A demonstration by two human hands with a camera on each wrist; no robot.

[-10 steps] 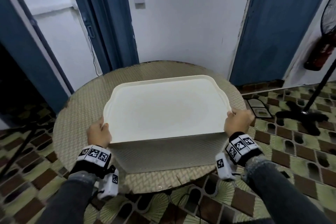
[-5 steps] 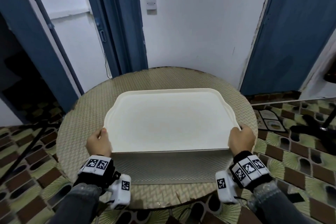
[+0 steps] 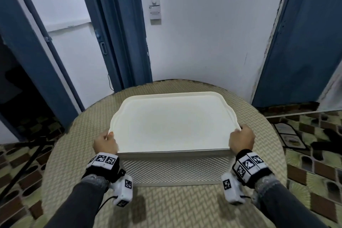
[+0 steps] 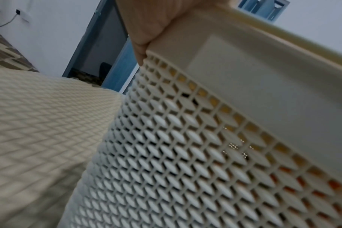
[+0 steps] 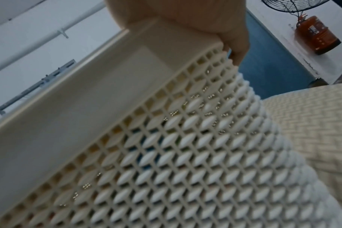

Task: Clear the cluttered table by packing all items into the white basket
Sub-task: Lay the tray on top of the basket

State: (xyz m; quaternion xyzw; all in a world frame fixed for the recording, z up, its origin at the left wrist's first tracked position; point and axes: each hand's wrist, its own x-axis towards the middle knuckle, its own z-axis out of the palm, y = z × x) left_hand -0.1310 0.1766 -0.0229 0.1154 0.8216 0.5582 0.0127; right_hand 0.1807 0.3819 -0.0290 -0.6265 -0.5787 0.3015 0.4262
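Note:
The white basket (image 3: 174, 170) stands on the round woven table (image 3: 77, 135), with a flat white lid (image 3: 172, 122) covering its top. Its perforated wall (image 4: 185, 154) fills the left wrist view and also the right wrist view (image 5: 185, 154). Orange, blue and dark shapes show faintly through the holes; the contents are otherwise hidden. My left hand (image 3: 105, 143) grips the near left corner of the basket's rim and lid. My right hand (image 3: 241, 139) grips the near right corner, fingers curled over the edge.
Blue door frames (image 3: 114, 42) and a white wall stand behind the table. A patterned tile floor (image 3: 314, 153) surrounds it. A red fire extinguisher (image 5: 316, 35) and a fan hang at the right. A dark stand's legs (image 3: 24, 163) lie at the left.
The basket has come down and sits further in on the table, its front wall looking shorter. Both hands kept their hold on the near corners. The head view has tilted up.

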